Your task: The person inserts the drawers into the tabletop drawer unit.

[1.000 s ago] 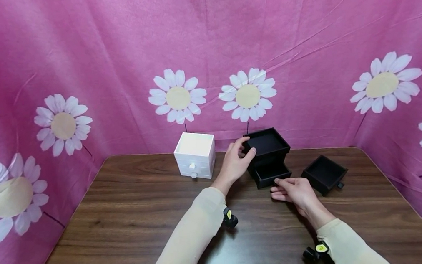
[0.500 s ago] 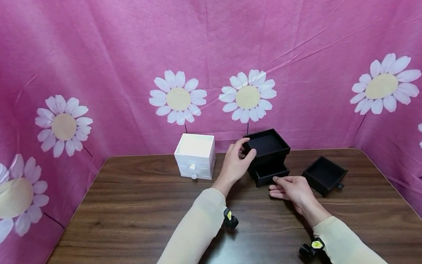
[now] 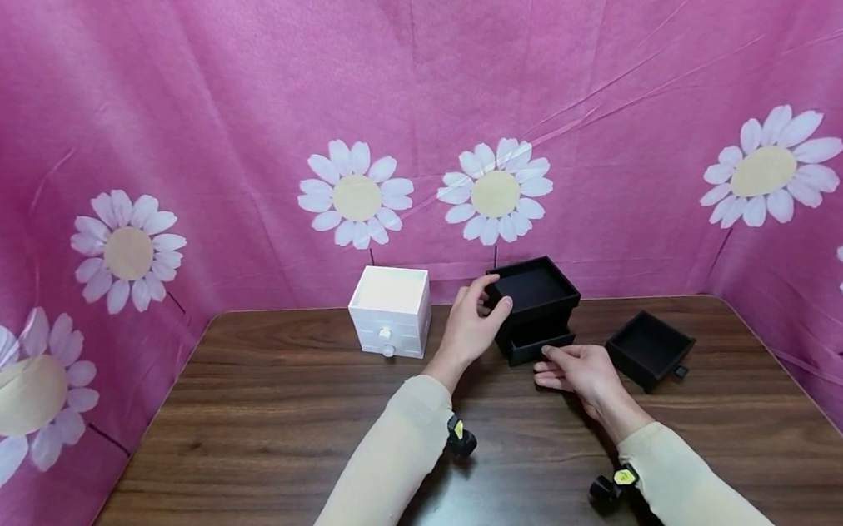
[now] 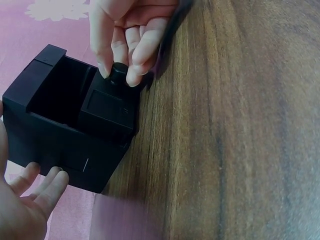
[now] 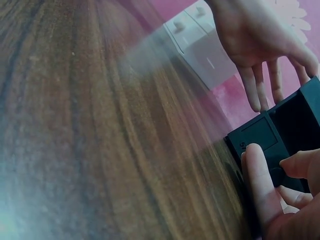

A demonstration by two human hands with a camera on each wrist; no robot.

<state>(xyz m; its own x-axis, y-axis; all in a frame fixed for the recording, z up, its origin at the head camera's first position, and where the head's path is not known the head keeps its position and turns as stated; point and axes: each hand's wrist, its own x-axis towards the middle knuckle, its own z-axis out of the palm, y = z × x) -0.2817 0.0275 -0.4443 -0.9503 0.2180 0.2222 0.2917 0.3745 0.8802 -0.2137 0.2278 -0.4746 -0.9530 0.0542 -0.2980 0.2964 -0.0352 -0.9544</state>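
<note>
A small black drawer box point(image 3: 536, 282) with an open tray top stands at the back of the table. Its upper slot gapes without a drawer, and its lower drawer point(image 4: 105, 107) sticks out a little. At the box's left side my left hand point(image 3: 466, 326) holds it, thumb and index finger at the top rim and the other fingers against the side wall. My right hand point(image 3: 585, 376) pinches the round black knob point(image 4: 119, 73) on the lower drawer's front. Right of the box lies a loose black drawer point(image 3: 649, 345) with nothing in it.
A white drawer box point(image 3: 391, 307) with two knobs stands left of the black one. The wooden table point(image 3: 257, 444) ends at a pink cloth backdrop point(image 3: 404, 64) printed with white flowers. Small cameras are strapped to both wrists.
The lower drawer has slid back into the black box, pushed by my right hand, which has moved slightly forward and left. My left hand stays in place on the box.
</note>
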